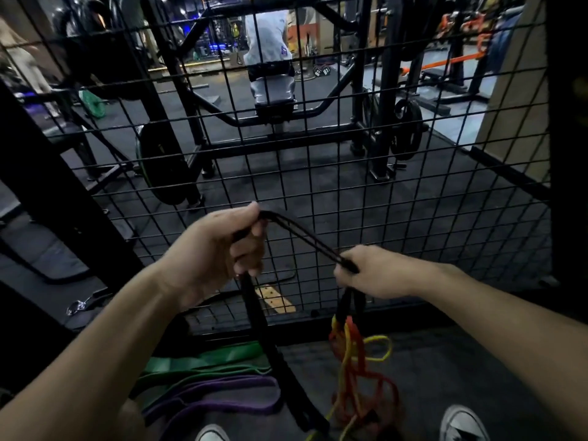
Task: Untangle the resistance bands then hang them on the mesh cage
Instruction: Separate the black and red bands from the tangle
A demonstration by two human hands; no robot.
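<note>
My left hand [219, 249] grips a black resistance band [299, 233] in front of the black mesh cage [318, 173]. The band stretches taut down to my right hand [372, 272], which grips its other part. From the left hand a long black length hangs to the floor [270, 351]. Below my right hand, tangled red and yellow tube bands [353, 361] dangle and pile on the floor. A green flat band [203, 361] and a purple flat band [222, 396] lie on the floor at lower left.
The cage's black upright post [63, 192] stands on the left. Behind the mesh are a weight machine with plates [407, 128] and a seated person [270, 43]. My white shoes [461, 421] show at the bottom edge. A wooden piece [275, 297] lies by the cage base.
</note>
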